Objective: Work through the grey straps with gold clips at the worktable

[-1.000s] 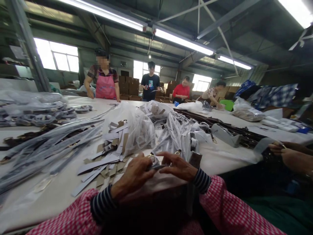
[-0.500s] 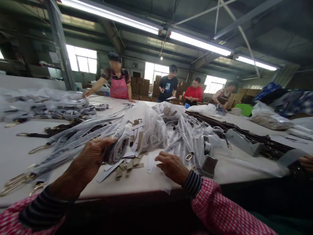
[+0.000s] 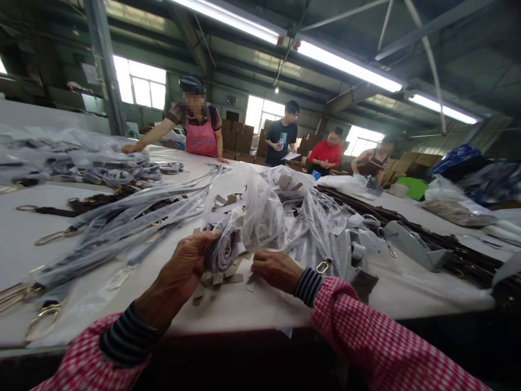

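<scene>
My left hand grips a rolled grey strap in a clear plastic sleeve, held just above the white table. My right hand rests low beside it with its fingertips on loose card strips scattered at the table's near edge; I cannot tell if it pinches one. Behind both hands lies a clear plastic bag with more card strips in it. Both sleeves are red-and-white check over striped cuffs.
Long bagged straps with gold rings fan out on the left. A heap of plastic-wrapped straps lies to the right, with dark belts beyond. Several people stand at the far side, one in a pink apron. Cardboard boxes are stacked behind them.
My left hand has lifted the rolled bagged strap away from my right hand and then brought it back towards the middle. My right hand let go and dropped to the card strips.
</scene>
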Tool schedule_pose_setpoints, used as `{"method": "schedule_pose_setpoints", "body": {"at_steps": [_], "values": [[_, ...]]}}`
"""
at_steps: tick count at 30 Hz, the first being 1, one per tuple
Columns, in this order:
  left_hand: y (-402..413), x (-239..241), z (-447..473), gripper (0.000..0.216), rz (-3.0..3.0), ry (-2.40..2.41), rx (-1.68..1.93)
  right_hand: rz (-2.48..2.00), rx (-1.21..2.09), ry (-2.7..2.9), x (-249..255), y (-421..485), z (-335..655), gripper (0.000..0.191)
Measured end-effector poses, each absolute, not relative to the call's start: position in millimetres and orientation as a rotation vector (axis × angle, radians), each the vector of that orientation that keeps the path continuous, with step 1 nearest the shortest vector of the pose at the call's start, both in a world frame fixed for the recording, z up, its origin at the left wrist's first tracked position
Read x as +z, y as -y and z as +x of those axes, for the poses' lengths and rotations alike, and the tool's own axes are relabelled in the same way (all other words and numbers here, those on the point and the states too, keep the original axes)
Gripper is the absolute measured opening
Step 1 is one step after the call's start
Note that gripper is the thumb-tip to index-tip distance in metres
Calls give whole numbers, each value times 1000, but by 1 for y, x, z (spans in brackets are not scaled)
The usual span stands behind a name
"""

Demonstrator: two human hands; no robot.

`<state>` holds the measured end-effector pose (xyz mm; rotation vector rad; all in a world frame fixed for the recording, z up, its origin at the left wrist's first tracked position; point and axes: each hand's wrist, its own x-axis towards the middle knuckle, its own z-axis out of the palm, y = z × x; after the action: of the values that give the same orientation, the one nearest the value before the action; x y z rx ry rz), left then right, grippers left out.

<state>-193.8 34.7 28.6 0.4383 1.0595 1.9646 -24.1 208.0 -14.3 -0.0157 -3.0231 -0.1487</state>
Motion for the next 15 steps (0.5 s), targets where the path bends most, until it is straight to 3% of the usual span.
{"method": "schedule_pose_setpoints", "body": {"at_steps": [10,13,15], "values": [[-66,3,-203,15,485,-994,1963,-408,234,2707,-17,-222,-19,19],[-64,-3,-207,19,527,-982,1941,-423,382,2672,-15,-223,-25,11],[-61,-5,-209,18,539,-978,1943,-397,590,2662,-14,-220,-26,27]]}}
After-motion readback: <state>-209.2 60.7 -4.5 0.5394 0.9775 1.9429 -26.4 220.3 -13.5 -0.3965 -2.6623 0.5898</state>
